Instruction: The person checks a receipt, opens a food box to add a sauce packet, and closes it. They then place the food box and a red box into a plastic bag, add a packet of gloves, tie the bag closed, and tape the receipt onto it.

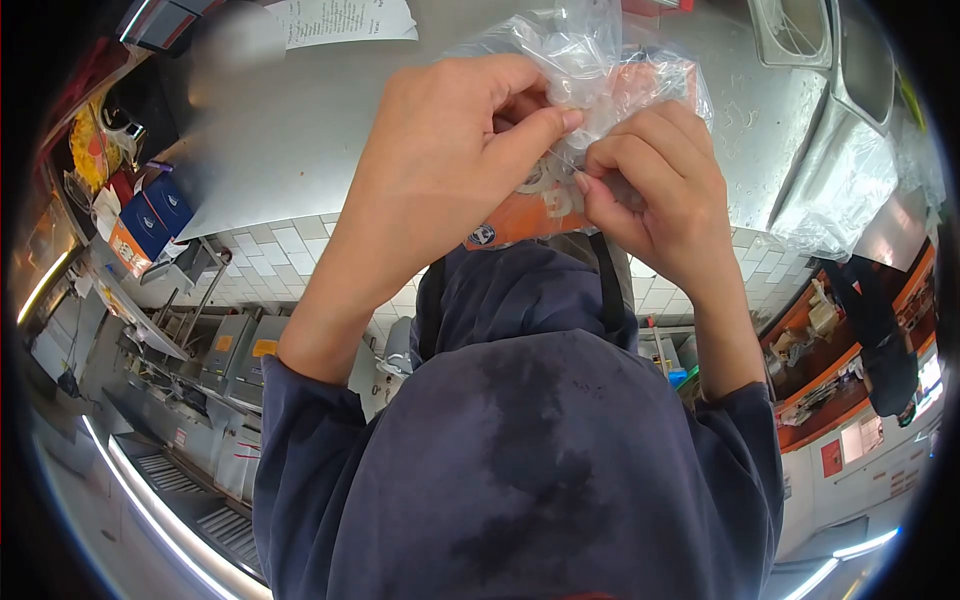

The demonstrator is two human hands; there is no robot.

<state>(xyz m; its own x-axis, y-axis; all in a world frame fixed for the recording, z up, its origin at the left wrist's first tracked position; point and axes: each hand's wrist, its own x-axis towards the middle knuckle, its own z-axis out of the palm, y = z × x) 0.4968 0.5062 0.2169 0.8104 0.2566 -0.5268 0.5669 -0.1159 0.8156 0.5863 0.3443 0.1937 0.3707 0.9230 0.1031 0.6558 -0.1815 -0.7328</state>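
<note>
A clear plastic bag (580,85) with orange printed packaging (535,222) showing in or beneath it is held near the edge of the metal counter, in front of my body. My left hand (450,150) is closed, thumb and fingertips pinching the gathered, crumpled plastic. On the other side, my right hand (665,190) is also closed, with curled fingers pinching a thin strand or edge of the same bag. The two sets of fingertips are close together. What lies under my fingers is partly hidden.
A printed paper sheet (345,20) lies at the back of the metal counter (270,130). Metal pans (795,35) and loose clear plastic (840,185) are at the right. Blue boxes (155,215) stand at the left. A person in dark clothes (880,340) is at far right.
</note>
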